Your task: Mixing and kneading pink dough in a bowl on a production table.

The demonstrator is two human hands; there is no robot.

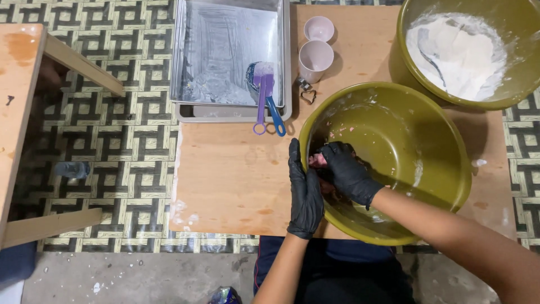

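Left hand (pixel 305 194) and right hand (pixel 347 171) clench a pink lump (pixel 318 160) over the near bowl (pixel 439 186), nearly scraped clean; far bowl (pixel 410 62) holds flour.

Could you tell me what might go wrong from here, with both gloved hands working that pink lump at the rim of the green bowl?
The near bowl overhangs the table's front edge, so pressing on its rim might tip it. The pink lump is squeezed between the left hand and right hand right at the rim, so bits could drop outside. The scoops jut over the tray's edge and could be knocked off.
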